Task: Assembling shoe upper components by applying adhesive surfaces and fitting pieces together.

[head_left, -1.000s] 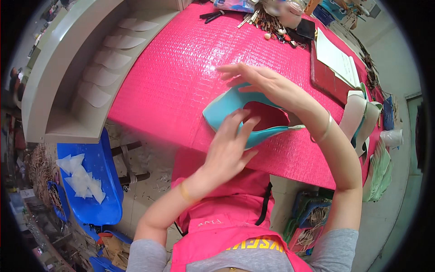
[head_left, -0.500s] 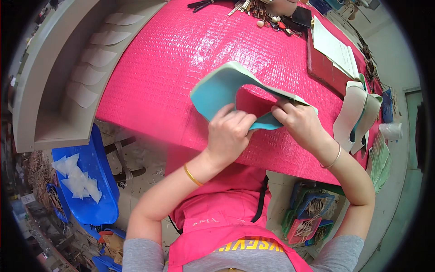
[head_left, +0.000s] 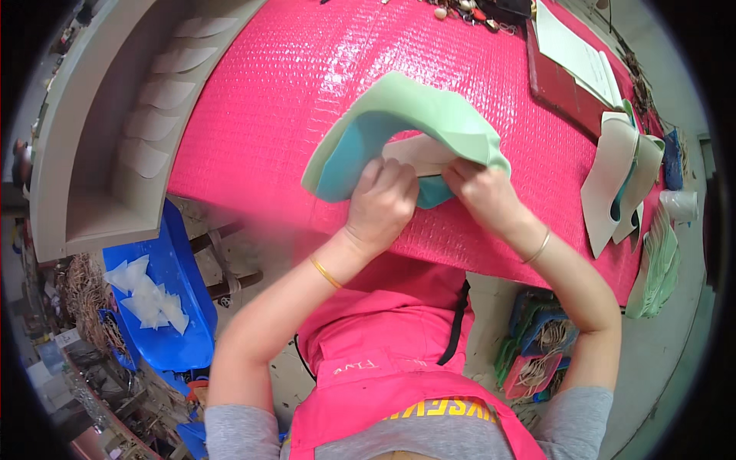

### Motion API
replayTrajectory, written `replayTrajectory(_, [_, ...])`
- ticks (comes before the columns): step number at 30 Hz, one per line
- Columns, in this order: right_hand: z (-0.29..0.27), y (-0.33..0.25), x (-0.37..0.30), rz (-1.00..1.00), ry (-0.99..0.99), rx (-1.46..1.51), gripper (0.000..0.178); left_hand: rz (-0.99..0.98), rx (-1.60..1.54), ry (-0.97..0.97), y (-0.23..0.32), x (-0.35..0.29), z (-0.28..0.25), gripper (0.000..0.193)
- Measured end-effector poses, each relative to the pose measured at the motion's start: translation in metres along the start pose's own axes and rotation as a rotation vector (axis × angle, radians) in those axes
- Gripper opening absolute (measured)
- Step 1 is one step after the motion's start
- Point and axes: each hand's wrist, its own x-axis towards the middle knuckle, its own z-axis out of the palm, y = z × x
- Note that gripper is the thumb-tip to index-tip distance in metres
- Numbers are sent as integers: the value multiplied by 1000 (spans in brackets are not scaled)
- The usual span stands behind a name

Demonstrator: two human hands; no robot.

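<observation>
Above the pink-covered table [head_left: 253,146] I hold a bent, U-shaped piece of soft sheet material [head_left: 418,103], pale green on the outer face and blue inside. It looks like a shoe upper, though I cannot be sure. My left hand [head_left: 383,201] is closed on its near left edge, fingers curled over the rim. On the near right edge my right hand [head_left: 484,195] pinches the same piece. Between the hands a whitish inner surface shows through the opening. The fingertips of both hands are partly hidden by the material.
Similar cut pieces [head_left: 608,180] lie at the table's right edge, with a stack of pale green ones [head_left: 655,268] beside them. A notebook [head_left: 571,54] rests at the far right. Left stands a grey shelf [head_left: 96,218] holding white curved pieces; a blue tray [head_left: 180,341] is below.
The piece has been turned and bent so its pale green outer face shows more and its blue inside less. Both hands keep their hold and have moved slightly. The whole view has shifted a little.
</observation>
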Motion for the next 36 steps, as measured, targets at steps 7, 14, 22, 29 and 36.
replayTrajectory(7, [-24,42,70,74,-527,371,14,-491,-243,-41,2,16,2,11])
replayTrajectory(14, [-25,47,97,153,-734,391,26,-658,-260,-360,-14,32,7,23])
replayTrajectory(22, [-15,42,98,92,-742,244,32,-602,-228,-516,-17,44,0,26])
replayTrajectory(29, [-20,21,95,80,-658,48,26,-17,-12,-123,7,17,-12,36])
replayTrajectory(36, [-21,33,96,55,-711,103,23,-287,-186,-379,16,10,-1,41])
